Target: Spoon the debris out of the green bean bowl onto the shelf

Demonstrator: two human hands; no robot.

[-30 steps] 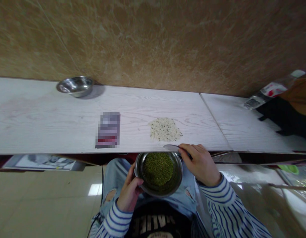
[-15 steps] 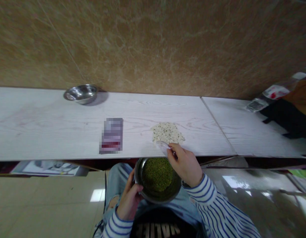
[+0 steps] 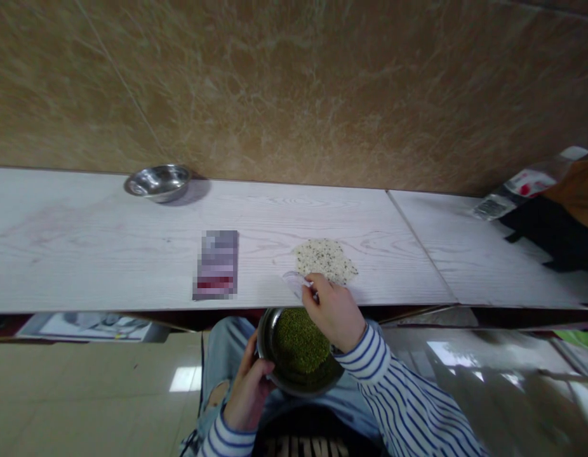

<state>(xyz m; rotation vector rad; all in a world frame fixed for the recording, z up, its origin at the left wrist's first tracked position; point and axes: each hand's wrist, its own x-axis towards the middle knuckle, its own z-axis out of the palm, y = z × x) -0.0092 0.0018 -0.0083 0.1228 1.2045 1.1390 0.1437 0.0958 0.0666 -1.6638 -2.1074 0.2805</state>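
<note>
My left hand (image 3: 251, 384) grips the left rim of a steel bowl (image 3: 266, 336), thumb over the edge. Green mung beans (image 3: 301, 339) lie inside the bowl, which is at my lap against the table's front edge. In my right hand (image 3: 333, 311) is a thin, clear, rounded plastic piece (image 3: 294, 282), pinched between thumb and fingers. It is over the table near the front edge, at the lower left of a flat spread of white grains mixed with dark green ones (image 3: 325, 259). My right hand and sleeve cover the bowl's upper right part.
An unfilled steel bowl (image 3: 159, 184) stands by the wall at the back left. A flat, blurred-out phone-like object (image 3: 216, 265) lies left of the grains. At the far right are a plastic bottle (image 3: 527, 184) and a black and brown bag (image 3: 555, 225). An open drawer (image 3: 96, 325) is under the table.
My right hand has moved left from beside the bowl's right rim, bringing the clear plastic piece to the lower left of the grains. My left hand keeps its hold on the bowl. The view has shifted slightly.
</note>
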